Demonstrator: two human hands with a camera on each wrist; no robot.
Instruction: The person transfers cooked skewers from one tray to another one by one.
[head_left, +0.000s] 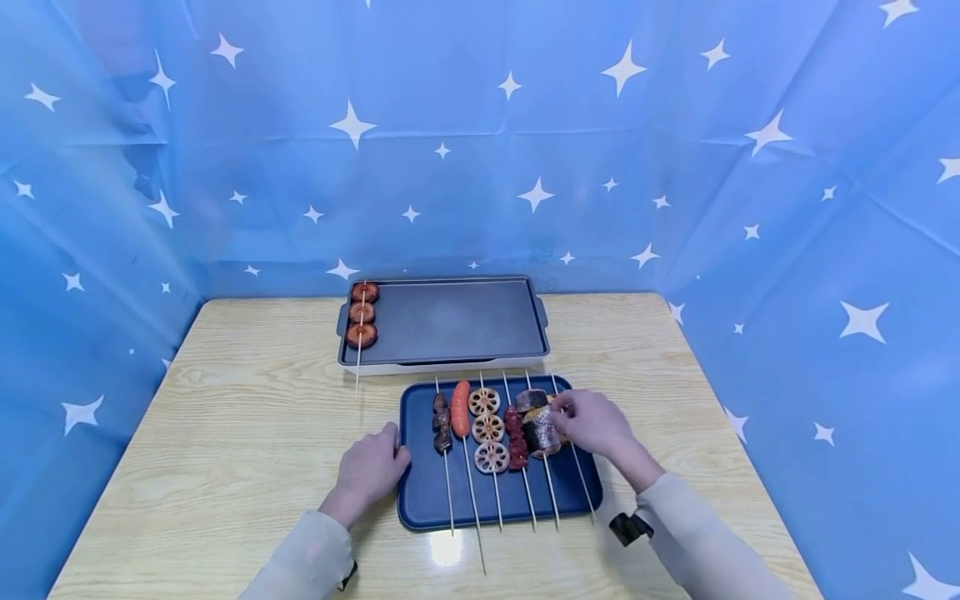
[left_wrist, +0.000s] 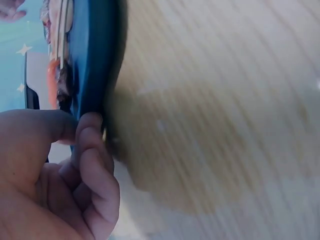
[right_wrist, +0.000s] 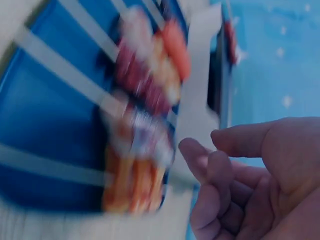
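My left hand (head_left: 369,468) pinches the left rim of a dark blue tray (head_left: 420,500), thumb at the edge and fingers curled against its side. On the tray lie several skewers: dark meat (head_left: 442,423), a sausage (head_left: 460,410), lotus root slices (head_left: 488,429), red meat (head_left: 516,439) and silvery-skinned fish chunks (head_left: 540,431). A further skewer of orange-yellow pieces (right_wrist: 132,182) lies at the right end, mostly behind my right hand in the head view. My right hand (head_left: 596,425) hovers by the fish and orange pieces, its loosely bent fingers holding nothing in the right wrist view, which is blurred.
Behind the tray stands a grey griddle plate (head_left: 457,317) with side handles on a white base. A skewer of three round brown mushroom caps (head_left: 362,313) lies along its left edge, its stick overhanging the front. A starry blue curtain (head_left: 450,167) borders the wooden table (head_left: 247,417).
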